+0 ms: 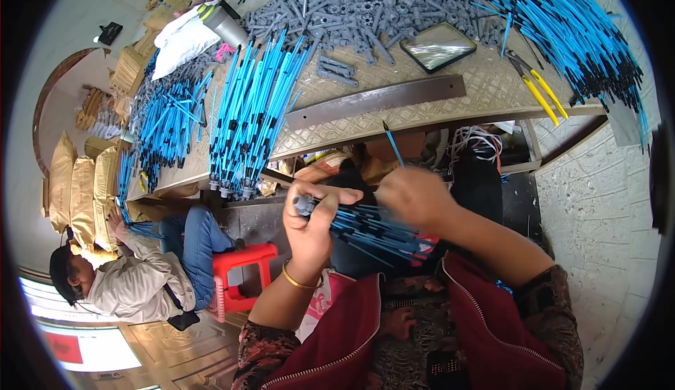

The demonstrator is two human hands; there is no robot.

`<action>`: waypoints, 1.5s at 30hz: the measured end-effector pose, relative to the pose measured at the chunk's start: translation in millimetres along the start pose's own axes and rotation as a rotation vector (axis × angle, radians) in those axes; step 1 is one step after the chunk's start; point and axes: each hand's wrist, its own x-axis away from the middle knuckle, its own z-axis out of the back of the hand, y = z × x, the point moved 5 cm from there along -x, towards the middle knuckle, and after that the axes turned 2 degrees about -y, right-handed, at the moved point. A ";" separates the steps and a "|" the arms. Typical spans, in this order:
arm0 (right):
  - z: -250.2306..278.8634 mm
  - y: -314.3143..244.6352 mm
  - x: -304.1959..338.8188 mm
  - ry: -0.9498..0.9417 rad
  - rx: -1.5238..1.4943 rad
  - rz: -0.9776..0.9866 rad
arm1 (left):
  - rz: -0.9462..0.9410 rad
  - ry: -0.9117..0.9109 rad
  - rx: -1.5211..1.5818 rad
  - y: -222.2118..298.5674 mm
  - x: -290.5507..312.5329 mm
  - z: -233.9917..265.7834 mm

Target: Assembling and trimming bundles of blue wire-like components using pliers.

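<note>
My left hand [313,225] is closed around a grey plastic fitting [304,205], with the thumb and fingers wrapped about it. From that fitting a fan of thin blue rods [376,234] with dark sections spreads to the right over my lap. Just right of it, my right hand [418,199] is curled into a fist and a little smeared by motion. A single blue rod [395,145] with a black tip sticks up out of this fist toward the table edge. The fingertips of my right hand are hidden.
Grey plastic fittings [380,3] heap up across the table. Bundles of blue rods [256,102] lie left, more rods [569,28] right. A brown metal bar [376,102], a dark-rimmed tray [438,47] and yellow-handled pliers [536,88] lie near the edge. A co-worker [144,277] sits left beside a red stool [242,267].
</note>
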 end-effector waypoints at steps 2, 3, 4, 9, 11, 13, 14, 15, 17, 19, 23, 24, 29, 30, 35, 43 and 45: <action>16.3 37.1 12.3 0.327 -0.043 -0.219 | -0.064 -0.047 -0.016 -1.6 -6.1 -5.0; 12.1 39.8 16.0 0.322 -0.036 -0.223 | -0.115 -0.102 -0.033 -1.8 -9.2 -10.3; -3.2 40.6 18.6 0.096 -0.090 -0.269 | -0.166 -0.157 -0.050 -1.6 -10.2 -14.9; 6.2 33.3 17.3 -0.251 -0.030 -0.246 | 0.041 -0.227 -0.080 -43.5 6.0 -7.9; 22.5 14.4 9.2 -0.200 0.049 -0.191 | 0.083 -0.212 -0.187 -45.5 7.9 -9.5; 32.9 -20.9 -6.8 -0.035 0.033 0.150 | 0.101 -0.218 -0.225 -46.3 4.8 -14.7; 32.2 -19.8 -10.0 -0.036 0.047 0.139 | 0.088 -0.242 -0.328 -44.7 2.8 -16.9; 32.9 -20.4 -10.8 -0.024 0.092 0.224 | 0.069 -0.271 -0.430 -42.7 -0.1 -19.6; 34.3 -20.2 -10.9 -0.005 0.191 0.389 | 0.035 -0.320 -0.509 -43.8 -2.1 -19.7; 34.0 -17.0 -13.8 -0.003 0.253 0.425 | 0.078 -0.268 -0.513 -58.9 2.0 -9.3; 34.6 -10.0 -8.6 0.024 0.266 0.361 | 0.093 -0.264 -0.542 -61.8 -3.2 -29.0; 27.1 -7.7 -3.5 0.026 0.293 0.350 | 0.121 -0.255 -0.478 -67.3 -4.9 -33.6; 28.4 29.3 17.6 0.056 0.202 -0.020 | 0.202 -0.303 -0.458 -98.4 -10.2 -48.2; 33.1 32.0 19.5 -0.122 0.283 0.022 | 0.221 -0.331 -0.522 -102.5 -10.3 -47.3; 206.3 95.8 43.1 0.395 0.881 -0.430 | 0.293 -0.146 -0.100 -91.5 -9.3 -39.1; 242.7 146.2 71.4 0.192 1.319 -0.581 | 0.209 -0.234 -0.306 -71.5 -11.0 -35.9; 245.7 137.1 77.0 0.247 1.100 -0.561 | 0.179 -0.272 -0.265 -68.3 -17.0 -38.9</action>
